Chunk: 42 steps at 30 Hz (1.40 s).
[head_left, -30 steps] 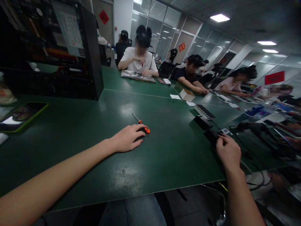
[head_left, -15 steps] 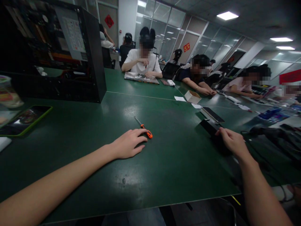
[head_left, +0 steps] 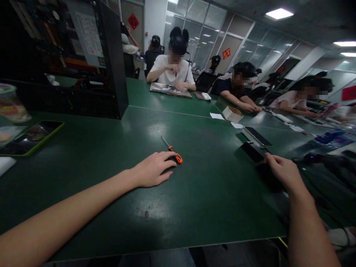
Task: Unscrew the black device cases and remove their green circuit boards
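Head view: screwdriver (head_left: 170, 148), orange-black handle (head_left: 179, 159), slim metal shaft (head_left: 165, 141).

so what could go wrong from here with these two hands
The left hand lies loosely with a fingertip at the orange screwdriver, so a small nudge might roll it.

The right hand seems to pinch only an edge of the dark flat object, which could slip.

That object is close to a pale-edged slab, so the two might knock together.
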Each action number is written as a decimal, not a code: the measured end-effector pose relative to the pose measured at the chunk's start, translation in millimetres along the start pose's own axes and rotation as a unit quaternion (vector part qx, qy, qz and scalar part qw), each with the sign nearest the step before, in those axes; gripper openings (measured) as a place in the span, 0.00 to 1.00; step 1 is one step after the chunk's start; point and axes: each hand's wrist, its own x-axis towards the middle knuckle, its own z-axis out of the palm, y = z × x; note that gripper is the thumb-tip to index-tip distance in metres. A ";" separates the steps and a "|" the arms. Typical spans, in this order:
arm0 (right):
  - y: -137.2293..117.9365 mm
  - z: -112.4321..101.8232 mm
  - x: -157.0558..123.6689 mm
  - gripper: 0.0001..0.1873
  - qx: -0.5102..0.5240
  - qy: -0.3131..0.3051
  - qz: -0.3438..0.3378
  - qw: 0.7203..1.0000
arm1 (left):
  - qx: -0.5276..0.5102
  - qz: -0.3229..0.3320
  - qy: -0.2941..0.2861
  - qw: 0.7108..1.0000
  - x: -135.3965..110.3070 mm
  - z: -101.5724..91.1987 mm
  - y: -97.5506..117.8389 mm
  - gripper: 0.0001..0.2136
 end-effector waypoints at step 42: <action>-181.3 35.2 -66.7 0.17 0.170 -0.119 -0.366 0.907 | -0.065 -0.032 -0.013 0.997 -2.1 -1.8 0.6 0.26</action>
